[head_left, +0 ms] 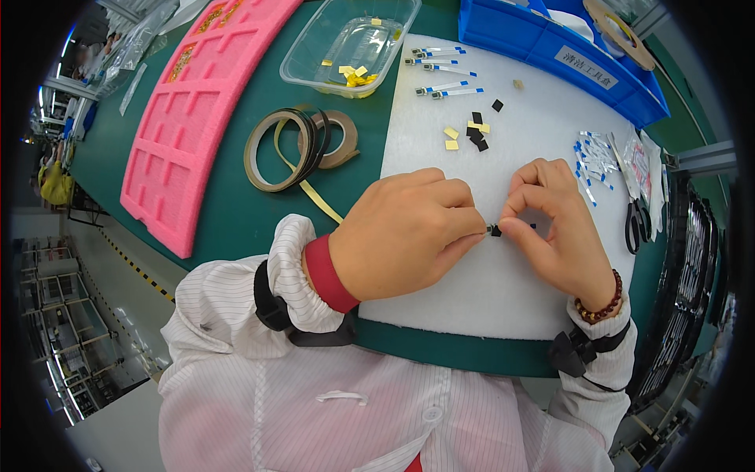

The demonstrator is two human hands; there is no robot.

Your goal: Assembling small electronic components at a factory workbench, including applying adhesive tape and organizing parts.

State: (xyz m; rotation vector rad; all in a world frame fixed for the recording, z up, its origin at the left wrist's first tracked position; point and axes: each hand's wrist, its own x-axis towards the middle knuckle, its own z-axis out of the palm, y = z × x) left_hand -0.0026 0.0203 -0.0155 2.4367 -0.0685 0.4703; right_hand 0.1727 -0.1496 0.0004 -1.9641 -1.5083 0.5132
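A tiny black square part (495,230) sits pinched between my left hand (409,232) and right hand (554,228), both clenched on it at the fingertips above the white foam pad (487,291), held low, I judge, for steadiness.

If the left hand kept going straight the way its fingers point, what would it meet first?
The left hand points rightward, so it would likely meet the small black part pinched between both hands, then the right hand fingertips.
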